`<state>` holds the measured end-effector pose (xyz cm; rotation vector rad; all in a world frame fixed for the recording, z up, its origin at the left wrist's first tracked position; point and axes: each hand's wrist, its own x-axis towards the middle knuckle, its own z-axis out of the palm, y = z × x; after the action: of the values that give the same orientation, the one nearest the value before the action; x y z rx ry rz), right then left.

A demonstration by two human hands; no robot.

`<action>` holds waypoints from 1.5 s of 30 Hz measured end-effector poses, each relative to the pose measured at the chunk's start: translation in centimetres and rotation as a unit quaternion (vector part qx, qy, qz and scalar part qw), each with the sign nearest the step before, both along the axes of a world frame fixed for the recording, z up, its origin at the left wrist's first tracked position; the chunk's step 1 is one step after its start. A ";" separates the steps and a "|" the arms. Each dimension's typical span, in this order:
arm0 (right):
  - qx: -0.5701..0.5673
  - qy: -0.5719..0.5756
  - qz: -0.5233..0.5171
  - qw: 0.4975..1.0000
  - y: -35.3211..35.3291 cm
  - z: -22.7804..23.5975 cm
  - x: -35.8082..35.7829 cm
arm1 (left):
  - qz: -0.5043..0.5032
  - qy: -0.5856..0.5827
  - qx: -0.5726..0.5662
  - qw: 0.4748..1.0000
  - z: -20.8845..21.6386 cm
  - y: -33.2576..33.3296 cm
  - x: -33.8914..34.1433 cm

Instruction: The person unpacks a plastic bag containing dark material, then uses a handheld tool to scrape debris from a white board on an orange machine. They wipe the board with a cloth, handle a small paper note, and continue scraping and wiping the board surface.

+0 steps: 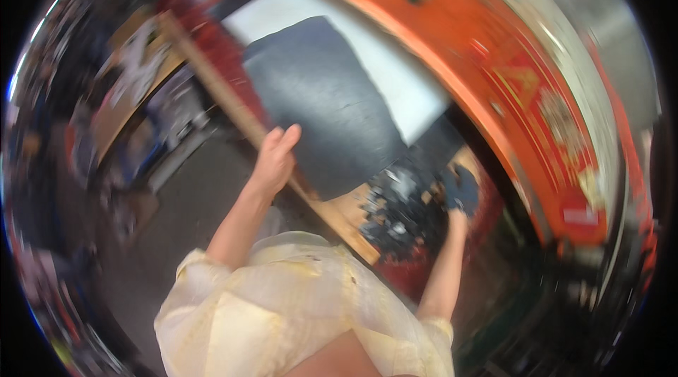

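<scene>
A large dark grey, slightly shiny sheet (325, 101) lies slanted over a white sheet (406, 87) on the worktable. My left hand (274, 161) is closed on the near left edge of the dark sheet; its thumb side shows, and some fingers are hidden. My right hand (460, 192) looks covered by a dark glove. It is over the right side of a heap of small dark scraps (402, 211), beside the sheet's lower right corner. Motion blur hides its fingers and whether it holds anything.
A wooden rail (219, 87) runs along the table's near side, with red surface (417, 274) under the scraps. Behind the table stands a big orange machine body (452, 45). Cluttered shelving (141, 87) stands to the left above the dark floor (176, 193).
</scene>
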<state>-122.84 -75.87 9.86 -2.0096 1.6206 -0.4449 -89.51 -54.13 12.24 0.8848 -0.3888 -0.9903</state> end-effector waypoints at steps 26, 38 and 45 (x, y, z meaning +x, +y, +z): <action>-0.141 0.399 -0.001 0.906 15.8 3.1 14.6 | 0.372 -0.155 0.402 0.822 -21.3 19.5 72.9; -0.126 0.259 -0.074 0.955 12.6 -1.5 19.9 | 0.169 -0.660 -0.026 0.731 -17.0 6.0 33.7; -0.184 0.384 -0.025 0.904 12.0 -2.1 21.1 | 0.150 -0.546 -0.157 0.809 -14.1 1.5 24.9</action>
<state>-101.70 -63.90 7.72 -2.6396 2.1665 0.0694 -64.63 -52.63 -1.83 1.0992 -1.3032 -0.0073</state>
